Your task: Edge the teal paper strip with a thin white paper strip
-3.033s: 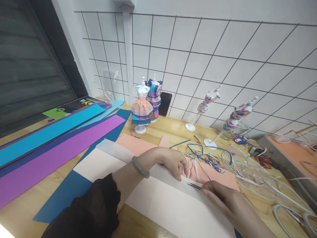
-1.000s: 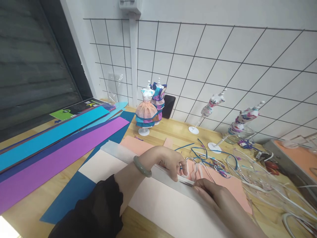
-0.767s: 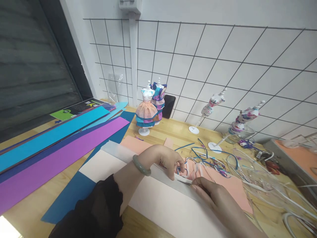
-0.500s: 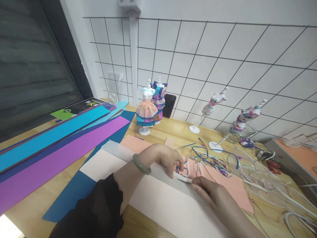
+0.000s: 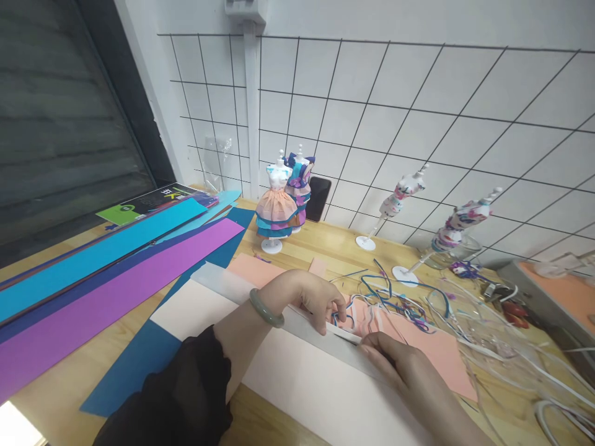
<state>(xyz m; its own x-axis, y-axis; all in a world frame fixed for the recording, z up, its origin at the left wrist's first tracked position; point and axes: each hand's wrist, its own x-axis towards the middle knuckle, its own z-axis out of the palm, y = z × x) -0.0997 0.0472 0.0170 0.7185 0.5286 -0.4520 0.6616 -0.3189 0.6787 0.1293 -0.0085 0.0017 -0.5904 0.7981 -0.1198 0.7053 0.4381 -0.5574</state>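
In the right hand [image 5: 395,359], the grip is closed between thumb and fingers on a thin dark blade [image 5: 346,339], of which only a sliver is seen, pointed toward the left hand [image 5: 320,301]; the kind of tool cannot be told. In the left grip the fingers are bent and a fingertip is rested on a translucent strip [image 5: 216,277] near the blade; whether anything is pinched there cannot be told. The strip is laid along the far side of a pale pink sheet [image 5: 307,384], spread beneath both grips. Just beyond them, a peach sheet [image 5: 439,356] is partly covered by tangled cut strips [image 5: 409,310]. Left of both grips, a purple strip [image 5: 139,285] is laid partly over a dark blue sheet [image 5: 134,365]. Farther beyond the left grip, two dressed miniature dress forms [image 5: 276,214] are stood on the table [image 5: 323,241], with a smartphone [image 5: 320,199] just beside them.
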